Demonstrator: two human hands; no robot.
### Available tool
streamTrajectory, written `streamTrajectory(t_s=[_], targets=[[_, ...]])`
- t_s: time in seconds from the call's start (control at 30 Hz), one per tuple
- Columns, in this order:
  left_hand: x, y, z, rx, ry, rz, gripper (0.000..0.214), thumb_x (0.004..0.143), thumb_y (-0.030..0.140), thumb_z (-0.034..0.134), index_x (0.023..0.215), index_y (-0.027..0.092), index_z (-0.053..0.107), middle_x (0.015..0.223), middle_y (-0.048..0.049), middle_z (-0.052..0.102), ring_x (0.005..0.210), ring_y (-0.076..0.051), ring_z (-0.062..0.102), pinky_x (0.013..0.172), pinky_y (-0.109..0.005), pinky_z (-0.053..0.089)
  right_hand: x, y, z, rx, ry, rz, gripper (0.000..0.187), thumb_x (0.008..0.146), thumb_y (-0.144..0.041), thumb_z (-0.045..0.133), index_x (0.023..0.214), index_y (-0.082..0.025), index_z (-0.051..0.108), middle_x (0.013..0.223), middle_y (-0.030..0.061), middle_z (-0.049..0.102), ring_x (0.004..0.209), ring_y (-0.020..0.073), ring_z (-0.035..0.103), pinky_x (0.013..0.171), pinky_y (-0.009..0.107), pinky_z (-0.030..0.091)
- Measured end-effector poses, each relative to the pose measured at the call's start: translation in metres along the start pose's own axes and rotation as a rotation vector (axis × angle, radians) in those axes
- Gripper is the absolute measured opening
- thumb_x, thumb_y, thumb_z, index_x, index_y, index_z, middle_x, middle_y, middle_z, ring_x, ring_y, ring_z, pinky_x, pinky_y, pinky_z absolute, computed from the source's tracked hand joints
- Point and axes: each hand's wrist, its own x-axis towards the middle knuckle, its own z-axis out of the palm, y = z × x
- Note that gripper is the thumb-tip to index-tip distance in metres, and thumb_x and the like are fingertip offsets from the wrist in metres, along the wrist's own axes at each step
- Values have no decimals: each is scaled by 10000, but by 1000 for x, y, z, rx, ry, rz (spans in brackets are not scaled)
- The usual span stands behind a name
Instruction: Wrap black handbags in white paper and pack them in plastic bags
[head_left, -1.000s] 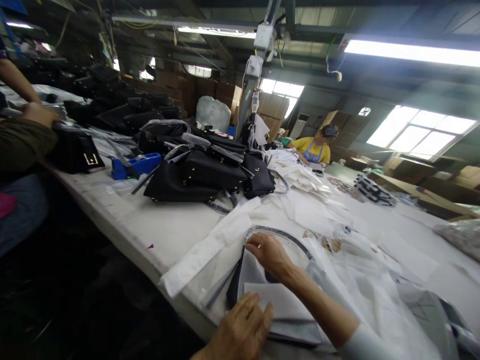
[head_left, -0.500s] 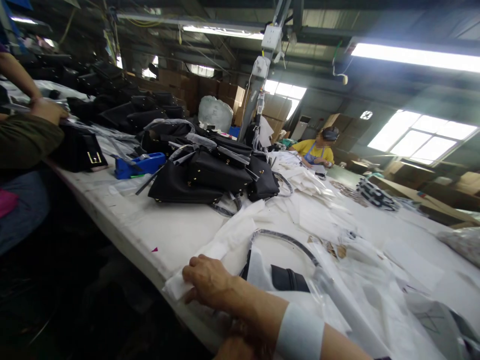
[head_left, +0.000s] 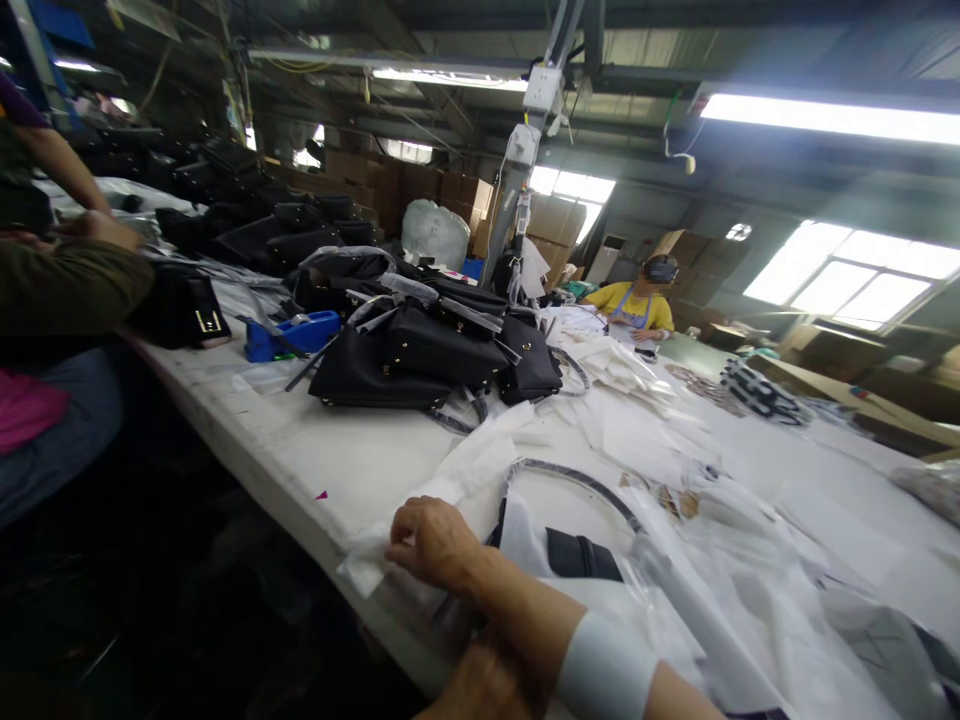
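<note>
Reaching in from the lower right, my right hand (head_left: 431, 545) has its fingers curled closed on a crumpled white wrapping sheet (head_left: 480, 450) by the table's near edge. A pale band circles the right forearm. Below it, my left hand (head_left: 487, 680) is partly covered by the right arm at the bottom of the view; its fingers are hidden. Beside the right hand lies a black bag (head_left: 581, 555), partly covered in white wrapping, with its film-wrapped handle (head_left: 570, 475) arched on the table.
A pile of black handbags (head_left: 420, 350) stands mid-table beside a blue tape dispenser (head_left: 292, 335). White sheets (head_left: 637, 380) and clear plastic bags (head_left: 757, 580) spread to the right. A co-worker's arm (head_left: 75, 275) is at the left; another person (head_left: 637, 305) sits at the far side.
My right hand has shifted slightly right and up, its fingers curling tighter on the white sheet, whose near end is more crumpled. More of my left hand shows below. The view has shifted slightly.
</note>
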Motion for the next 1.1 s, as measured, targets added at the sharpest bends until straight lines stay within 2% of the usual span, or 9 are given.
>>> streamTrajectory(t_s=[0.13,0.33,0.43,0.5,0.6,0.7,0.83,0.97,1.1], targets=[[11,0,-10,-19,118,19,366,963,255,439,1295,134,533,1106,-49,719,989,-170,640,896,-269,512,0,12,-2,177,41,113,164,741,-63,643,832,-195,675,767,-10,676,711,144,600,643,224,422],[18,1,-18,21,117,42,297,954,234,444,1204,159,584,1142,-75,692,985,-200,637,863,-317,537,4,22,6,315,3,105,442,712,-30,649,1113,-207,701,784,-29,682,697,125,596,670,204,436],[17,2,-16,-2,168,23,263,954,224,447,1152,152,604,1113,-65,698,959,-195,639,852,-312,541,6,22,7,366,5,98,319,701,-10,639,920,-209,757,728,-34,652,704,134,576,689,218,425],[15,2,-12,-11,141,21,255,948,223,458,1142,150,605,1081,-69,702,965,-200,639,864,-319,540,7,21,6,386,9,119,208,712,-20,650,754,-199,748,707,-30,638,720,137,578,682,216,420],[10,2,-4,-1,51,42,258,938,233,481,1152,154,600,1075,-85,698,979,-208,639,873,-330,538,7,18,5,437,33,167,133,742,-69,683,732,-189,740,736,-23,651,722,130,593,655,206,421],[8,2,0,14,65,25,250,926,238,499,1135,145,601,1045,-90,703,979,-214,639,859,-328,541,6,13,3,496,42,212,67,726,-117,740,703,-179,725,700,-29,641,656,118,572,594,206,400],[8,2,1,-3,151,17,209,906,233,515,1083,169,605,1028,-67,706,975,-212,638,831,-324,545,6,10,2,554,86,223,157,665,-128,806,628,-176,660,636,-53,587,610,102,513,561,210,358],[8,4,5,10,96,16,211,882,249,561,1072,163,596,964,-54,700,877,-200,642,790,-318,552,6,14,2,603,108,247,227,631,-135,832,617,-176,609,607,-71,544,582,90,463,545,212,333],[9,6,7,21,110,-2,163,878,242,548,1004,155,604,848,-54,678,823,-205,629,766,-326,552,6,21,5,679,112,263,268,609,-203,847,619,-175,581,589,-75,518,574,88,429,528,216,305]])
